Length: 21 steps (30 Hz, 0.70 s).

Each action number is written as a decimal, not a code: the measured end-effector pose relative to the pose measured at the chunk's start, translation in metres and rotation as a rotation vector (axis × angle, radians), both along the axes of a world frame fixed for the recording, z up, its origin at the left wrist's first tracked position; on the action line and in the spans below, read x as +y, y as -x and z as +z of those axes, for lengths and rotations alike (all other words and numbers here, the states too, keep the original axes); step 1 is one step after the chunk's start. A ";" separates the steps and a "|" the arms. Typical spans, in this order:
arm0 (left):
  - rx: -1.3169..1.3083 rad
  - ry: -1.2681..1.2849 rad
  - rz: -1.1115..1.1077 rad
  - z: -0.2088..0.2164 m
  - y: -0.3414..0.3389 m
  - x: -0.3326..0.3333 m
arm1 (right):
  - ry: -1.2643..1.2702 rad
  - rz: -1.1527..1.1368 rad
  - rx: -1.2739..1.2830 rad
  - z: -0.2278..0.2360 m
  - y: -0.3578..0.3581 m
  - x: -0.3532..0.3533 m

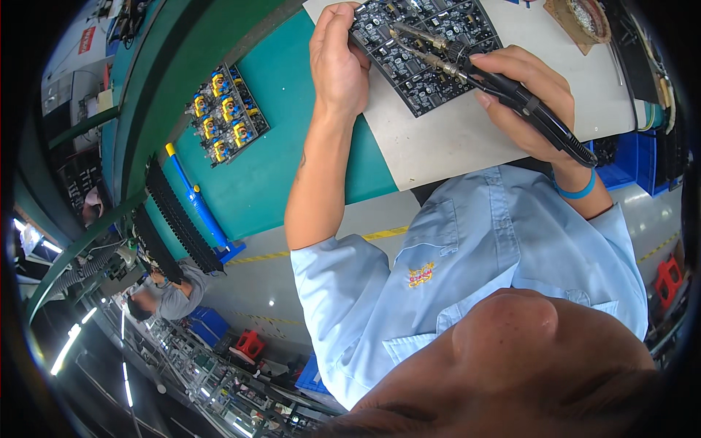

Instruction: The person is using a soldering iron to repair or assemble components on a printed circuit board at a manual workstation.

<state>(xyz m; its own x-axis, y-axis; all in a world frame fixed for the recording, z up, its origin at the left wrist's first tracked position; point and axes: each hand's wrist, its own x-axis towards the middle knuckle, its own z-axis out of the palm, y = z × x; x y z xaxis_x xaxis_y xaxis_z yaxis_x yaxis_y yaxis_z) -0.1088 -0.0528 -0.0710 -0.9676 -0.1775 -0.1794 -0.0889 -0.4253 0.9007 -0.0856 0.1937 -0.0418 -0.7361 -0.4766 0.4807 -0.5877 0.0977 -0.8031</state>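
Note:
My left hand (337, 69) grips the left edge of a black circuit board panel (420, 93), which is divided into several small boards dotted with tiny parts. The panel is held over a light grey mat (409, 150). In my right hand (537, 91) are black soldering tweezers (517, 98) with two metal arms, my fingers wrapped round the handle. Both arms reach over the panel's middle, their tips close together at its surface; whether they touch a part is too small to tell. A blue band circles my right wrist.
On the green mat (292, 146) to the left lies another board (230, 120) with yellow and blue parts. Near it are a blue desoldering pump (201, 204) and black slotted racks (175, 215). A round solder container (590, 20) sits far right, blue bins (646, 162) below. Another person (179, 292) works beyond.

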 end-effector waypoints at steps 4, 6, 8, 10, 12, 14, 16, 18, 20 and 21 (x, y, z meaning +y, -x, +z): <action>0.007 -0.008 -0.024 -0.001 0.000 -0.002 | -0.018 0.004 -0.022 0.008 0.001 0.000; 0.012 -0.012 -0.037 0.000 0.000 -0.004 | -0.039 0.012 -0.022 0.012 0.002 0.000; 0.016 -0.016 -0.051 0.000 -0.001 -0.003 | -0.060 0.019 -0.023 0.014 0.001 0.000; 0.021 -0.018 -0.061 0.000 -0.001 -0.005 | -0.040 0.000 -0.020 0.015 -0.001 0.001; 0.025 -0.022 -0.072 -0.002 0.002 -0.004 | -0.002 -0.038 -0.018 0.016 -0.003 0.003; 0.029 -0.027 -0.084 -0.002 0.001 -0.005 | 0.010 -0.057 -0.010 0.016 -0.004 0.007; 0.034 -0.030 -0.093 0.000 -0.001 -0.006 | 0.005 -0.056 -0.002 0.014 -0.004 0.016; 0.039 -0.031 -0.101 -0.001 0.000 -0.007 | -0.002 -0.105 0.042 0.012 -0.005 0.028; 0.043 -0.031 -0.106 -0.003 0.002 -0.009 | -0.015 -0.185 0.074 0.008 -0.008 0.042; 0.043 -0.025 -0.106 -0.003 0.000 -0.011 | -0.007 -0.180 0.072 0.002 -0.013 0.051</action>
<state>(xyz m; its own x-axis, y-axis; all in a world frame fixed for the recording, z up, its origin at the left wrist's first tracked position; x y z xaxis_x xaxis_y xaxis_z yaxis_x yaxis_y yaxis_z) -0.1092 -0.0637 -0.0742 -0.9876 -0.0700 -0.1405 -0.0961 -0.4381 0.8938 -0.0722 0.2444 -0.0398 -0.7733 -0.3443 0.5324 -0.6164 0.2117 -0.7584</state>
